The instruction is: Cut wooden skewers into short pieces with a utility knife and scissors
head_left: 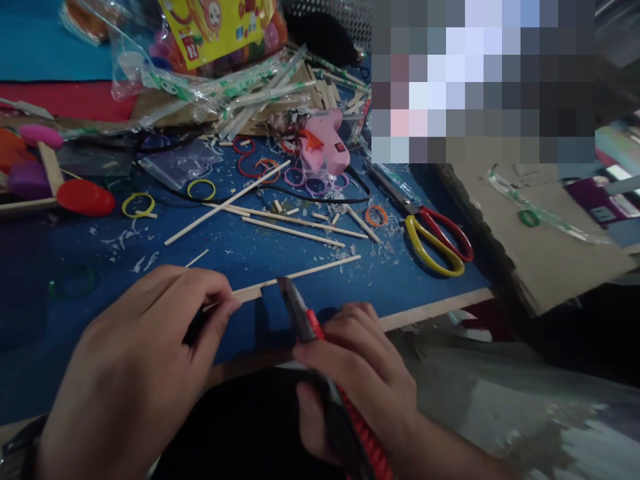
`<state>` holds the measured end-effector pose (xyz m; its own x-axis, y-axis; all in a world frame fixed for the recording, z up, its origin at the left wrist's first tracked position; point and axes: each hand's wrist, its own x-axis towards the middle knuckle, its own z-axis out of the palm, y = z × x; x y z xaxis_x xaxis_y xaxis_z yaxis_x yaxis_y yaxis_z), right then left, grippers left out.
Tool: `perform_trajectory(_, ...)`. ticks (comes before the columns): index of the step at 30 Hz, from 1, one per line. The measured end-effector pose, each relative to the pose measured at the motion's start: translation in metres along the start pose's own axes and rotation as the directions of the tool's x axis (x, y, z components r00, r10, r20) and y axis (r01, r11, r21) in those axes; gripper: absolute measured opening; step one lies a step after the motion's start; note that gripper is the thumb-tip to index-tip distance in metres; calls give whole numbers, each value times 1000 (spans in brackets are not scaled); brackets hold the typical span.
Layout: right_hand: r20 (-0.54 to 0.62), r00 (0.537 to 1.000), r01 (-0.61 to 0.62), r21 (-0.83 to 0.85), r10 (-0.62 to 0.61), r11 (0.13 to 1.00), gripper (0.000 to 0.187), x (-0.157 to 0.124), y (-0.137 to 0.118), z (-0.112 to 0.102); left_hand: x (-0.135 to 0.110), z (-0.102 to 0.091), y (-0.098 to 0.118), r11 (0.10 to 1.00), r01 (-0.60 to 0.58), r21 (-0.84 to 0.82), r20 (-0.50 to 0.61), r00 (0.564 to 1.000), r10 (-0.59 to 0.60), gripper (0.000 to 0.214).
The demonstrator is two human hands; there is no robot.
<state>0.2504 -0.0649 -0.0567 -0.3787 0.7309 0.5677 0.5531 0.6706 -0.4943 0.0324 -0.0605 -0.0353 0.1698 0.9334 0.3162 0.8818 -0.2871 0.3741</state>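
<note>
My left hand (145,353) pinches a thin wooden stick (325,267) between thumb and forefinger, along with a short flat wooden piece (250,294) lying against it. The stick points away to the right, above the blue tabletop (220,260). In my right hand (360,367) is a cutting tool with red and black handles, seemingly pliers (315,327). Their dark metal tip lies at the stick, right of my left fingers. Whether the jaws close on the stick I cannot tell. More loose wooden sticks (295,231) lie just beyond my hands.
Scissors (435,243) with red and yellow handles lie at the right, near a pink glue gun (325,143) with a black cord. Coloured rubber bands (139,205) and white scraps are scattered about. Cardboard (540,253) sits at right; a plastic bag (225,33) stands at the back.
</note>
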Motion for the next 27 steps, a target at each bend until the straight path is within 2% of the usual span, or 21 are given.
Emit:
perform_trajectory(5,16,1000,-11,-12,11,1000,5,-5,-8,10,0,0,0,1000,-13,-8,-3,1000,13,10)
perform_trajectory(11,43,999,-7,3,7,1000,19,-6,-7,13,1,0,1,1000,-22,4,-11,1000,22,10)
perform_trajectory(27,48,998,-36,-68,39,997,11,-3,-11,18,0,-1,0,999,-38,14,0,999,38,11)
